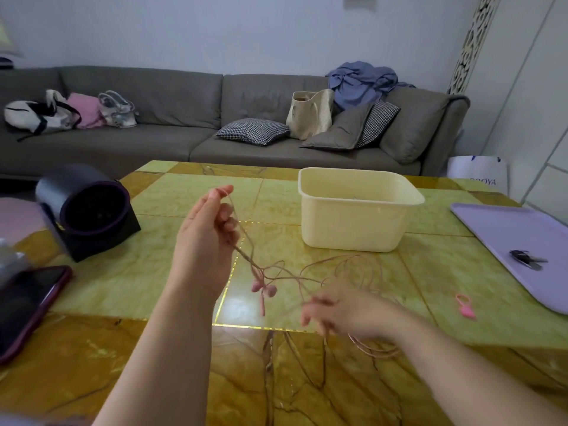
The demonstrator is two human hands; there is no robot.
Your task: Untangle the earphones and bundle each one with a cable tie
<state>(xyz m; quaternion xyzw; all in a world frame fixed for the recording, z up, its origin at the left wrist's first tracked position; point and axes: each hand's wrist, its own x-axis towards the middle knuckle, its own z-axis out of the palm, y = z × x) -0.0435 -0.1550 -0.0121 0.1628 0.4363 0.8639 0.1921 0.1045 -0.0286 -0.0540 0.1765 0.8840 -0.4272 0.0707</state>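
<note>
Left hand point(209, 235) is up high, fingers pinching the cord of the pink earphones point(246, 257), prob. so the earbuds point(264, 287) hang free & the snarl shows. Right hand point(338, 315) sits low just above the counter point(307, 379), blurred but apparently curled round the loose loops to draw them off the knot. So the cord runs btwn the two hands, which are well apart, w/ buds dangling nearer the left; pink cable tie point(465, 305) lies unused off to the right by the lavender tray point(507, 229), prob. parked w/in reach for bundling.
</note>
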